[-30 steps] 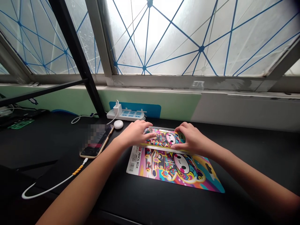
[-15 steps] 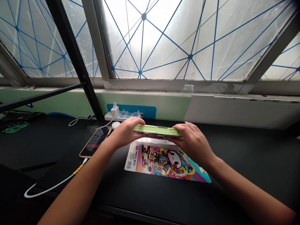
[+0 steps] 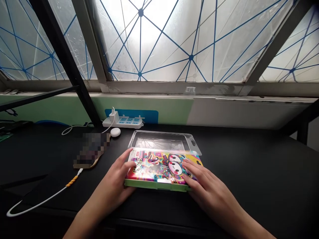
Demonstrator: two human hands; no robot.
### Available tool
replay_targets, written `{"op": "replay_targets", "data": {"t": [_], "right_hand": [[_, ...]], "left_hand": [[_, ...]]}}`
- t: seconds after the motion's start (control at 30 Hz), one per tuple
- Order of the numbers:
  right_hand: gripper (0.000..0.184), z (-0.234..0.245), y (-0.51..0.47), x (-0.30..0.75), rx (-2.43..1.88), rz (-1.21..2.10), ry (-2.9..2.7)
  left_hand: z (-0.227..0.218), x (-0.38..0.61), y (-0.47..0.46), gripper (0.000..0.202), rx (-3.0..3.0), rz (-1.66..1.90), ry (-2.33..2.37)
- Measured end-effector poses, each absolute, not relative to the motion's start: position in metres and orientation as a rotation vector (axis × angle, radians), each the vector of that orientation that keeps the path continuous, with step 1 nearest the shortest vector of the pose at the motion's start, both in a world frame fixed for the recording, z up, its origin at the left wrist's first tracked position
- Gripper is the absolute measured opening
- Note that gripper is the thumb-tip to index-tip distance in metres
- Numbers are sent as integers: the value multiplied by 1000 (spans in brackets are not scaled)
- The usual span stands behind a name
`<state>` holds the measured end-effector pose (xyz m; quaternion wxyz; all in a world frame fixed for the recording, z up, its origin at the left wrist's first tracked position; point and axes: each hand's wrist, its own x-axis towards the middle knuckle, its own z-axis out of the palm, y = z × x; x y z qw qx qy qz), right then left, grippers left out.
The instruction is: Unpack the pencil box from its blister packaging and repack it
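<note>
A brightly printed pencil box (image 3: 154, 169) with a green side faces me, tilted low over the black desk. My left hand (image 3: 119, 176) grips its left end, fingers along the printed face and thumb low by the green edge. On the right end, my right hand (image 3: 201, 176) lays its fingers over the print; its thumb is hidden. Just behind the box lies a clear plastic package (image 3: 159, 139) with a hang-hole tab at its right. The box covers the area where the printed card was, so I cannot tell how much of the card shows.
To the left a phone (image 3: 92, 151), blurred out, has a white cable (image 3: 45, 199) curving towards me. Against the wall stand a power strip (image 3: 129, 122) with a plug and a round white object (image 3: 115, 132). A black metal frame (image 3: 67, 59) rises at the left.
Both hands have lowered the pencil box towards me and turned it from edge-on to printed face up. It now covers the card's place, and the clear package shows behind it. The view has shifted right.
</note>
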<state>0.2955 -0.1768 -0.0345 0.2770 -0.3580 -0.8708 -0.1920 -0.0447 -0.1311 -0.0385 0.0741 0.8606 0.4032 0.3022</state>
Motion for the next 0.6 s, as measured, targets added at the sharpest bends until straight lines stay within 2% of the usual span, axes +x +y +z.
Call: {"op": "replay_targets", "data": {"t": [0.1, 0.17, 0.27, 0.37, 0.53, 0.6], "right_hand": [[20, -36, -175, 293, -1065, -400, -2318], [25, -38, -177, 295, -1126, -303, -2306], [43, -41, -182, 304, -1273, -132, -2273], [55, -41, -182, 319, -1373, 20, -2240], [56, -27, -171, 335, -1374, 176, -2259], [48, -19, -164, 335, -1361, 229, -2201]], "left_hand": [[-36, -50, -135, 67, 2304, 689, 1371], [-35, -53, -138, 69, 2210, 634, 1400], [-38, -54, -139, 64, 2174, 645, 1396], [-44, -55, -136, 68, 2205, 676, 1392], [-49, -55, -133, 82, 2183, 675, 1366], [-48, -53, -135, 85, 2153, 669, 1385]]}}
